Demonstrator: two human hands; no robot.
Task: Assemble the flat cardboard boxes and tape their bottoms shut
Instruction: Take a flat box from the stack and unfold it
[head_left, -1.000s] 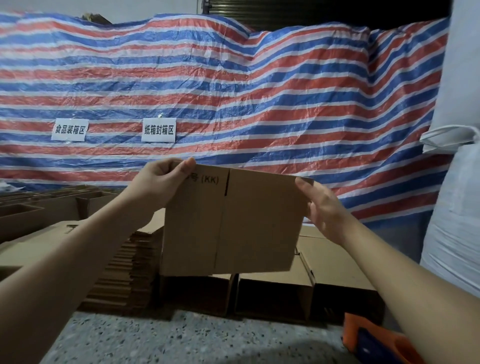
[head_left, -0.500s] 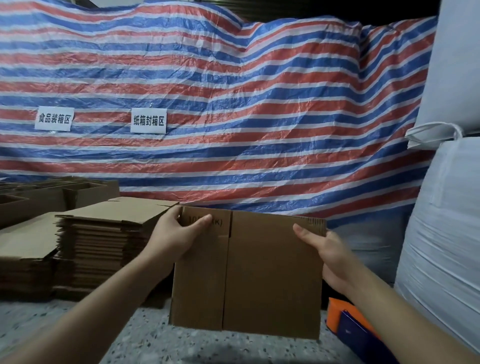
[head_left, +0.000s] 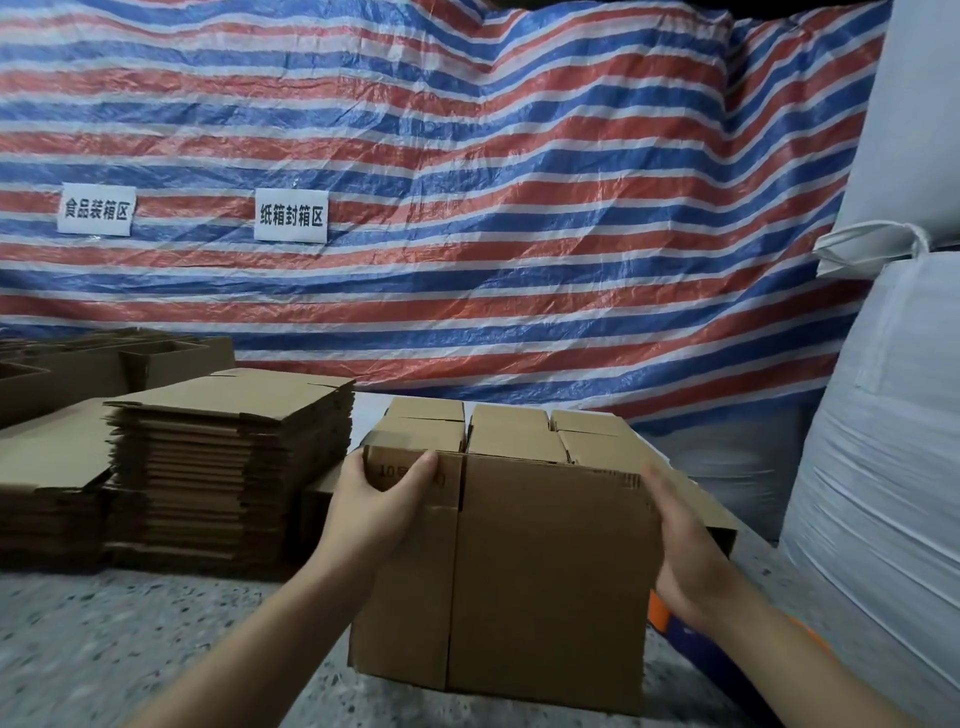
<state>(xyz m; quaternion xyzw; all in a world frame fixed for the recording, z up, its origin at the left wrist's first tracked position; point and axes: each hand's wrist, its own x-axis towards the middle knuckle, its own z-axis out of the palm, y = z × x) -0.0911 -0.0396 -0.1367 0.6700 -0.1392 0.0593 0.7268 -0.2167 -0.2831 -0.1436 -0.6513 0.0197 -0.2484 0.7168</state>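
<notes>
Holding flat cardboard box (head_left: 540, 571) upright, brown, creased | left hand (head_left: 382, 499) pinching top corner | right hand (head_left: 680, 540) fingers straight, blurred

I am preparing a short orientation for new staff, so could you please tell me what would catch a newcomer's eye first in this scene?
The red, white and blue striped tarpaulin fills the whole background, with two white paper signs on its left part. In the foreground, the left hand grips the top left corner of a flat brown cardboard box, with the right hand at its right edge. A tall stack of flattened brown cardboard boxes stands at left.
</notes>
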